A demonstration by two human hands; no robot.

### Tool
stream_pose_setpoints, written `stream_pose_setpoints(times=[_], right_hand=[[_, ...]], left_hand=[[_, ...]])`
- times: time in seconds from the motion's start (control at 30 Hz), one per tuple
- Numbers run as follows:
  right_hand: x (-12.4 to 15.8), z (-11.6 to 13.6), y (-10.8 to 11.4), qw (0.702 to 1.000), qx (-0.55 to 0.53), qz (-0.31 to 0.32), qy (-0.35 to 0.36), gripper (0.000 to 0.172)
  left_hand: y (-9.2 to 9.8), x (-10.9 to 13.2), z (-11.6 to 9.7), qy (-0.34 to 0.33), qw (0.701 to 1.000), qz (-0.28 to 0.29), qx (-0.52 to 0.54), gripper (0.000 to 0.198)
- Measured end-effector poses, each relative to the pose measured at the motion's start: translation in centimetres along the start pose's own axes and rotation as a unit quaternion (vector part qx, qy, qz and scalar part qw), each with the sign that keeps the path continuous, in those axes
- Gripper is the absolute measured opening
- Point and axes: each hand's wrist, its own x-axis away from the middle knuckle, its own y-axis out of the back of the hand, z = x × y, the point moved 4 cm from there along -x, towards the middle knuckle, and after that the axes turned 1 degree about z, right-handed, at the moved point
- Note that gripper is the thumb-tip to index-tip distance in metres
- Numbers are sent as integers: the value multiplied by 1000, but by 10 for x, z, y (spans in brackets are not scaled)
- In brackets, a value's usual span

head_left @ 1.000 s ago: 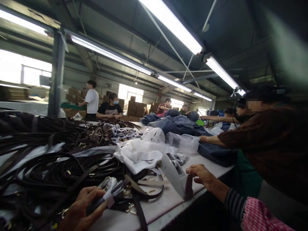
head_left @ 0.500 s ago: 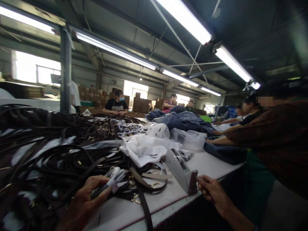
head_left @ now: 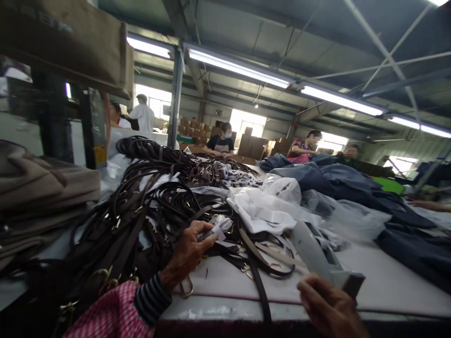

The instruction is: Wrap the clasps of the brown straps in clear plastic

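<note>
Left hand: closed, pinching a small white plastic-wrapped bundle above the front edge of the white worktop, beside a tangled heap of dark brown leather straps with brass clasps. Bundle judged light, soft and slippery, safest held by its middle. Right hand: fingers curved at the front edge, just below a long pale grey moulded plastic strip with a dark square end; whether it grips anything cannot be told. Strip judged stiff, easiest taken by that end
</note>
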Motion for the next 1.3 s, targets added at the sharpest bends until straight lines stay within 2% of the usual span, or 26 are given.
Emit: stream_pose_setpoints(times=[0.07, 0.13, 0.2, 0.27, 0.33, 0.6, 0.97, 1.1, 1.3], right_hand=[[-6, 22, -70, 994, -74, 80, 21, 51], [-16, 36, -125, 982, -129, 136, 35, 46], [-27, 42, -161, 969, -161, 180, 54, 42], [-37, 41, -180, 964, -168, 200, 57, 40], [-44, 37, -186, 965, -163, 200, 51, 41], [-52, 32, -184, 973, -143, 181, 27, 49], [-59, 20, -197, 957, -211, 200, 0, 54], [-59, 20, -198, 954, -221, 200, 17, 53], [-52, 24, -194, 953, -217, 212, -21, 44]], left_hand=[[1, 1, 1, -5, 1000, 0, -12, 26], [2, 2, 2, -11, 1000, 6, -20, 25], [3, 3, 2, -15, 1000, 11, -19, 25], [4, 4, 0, -17, 1000, 13, -16, 25], [3, 4, -1, -16, 1000, 13, -9, 25], [3, 6, -1, -29, 1000, 9, 0, 22], [4, 7, -4, -19, 1000, 7, 6, 24], [3, 6, -1, 31, 997, 43, 61, 27], [0, 6, 7, 112, 973, 58, 195, 34]])
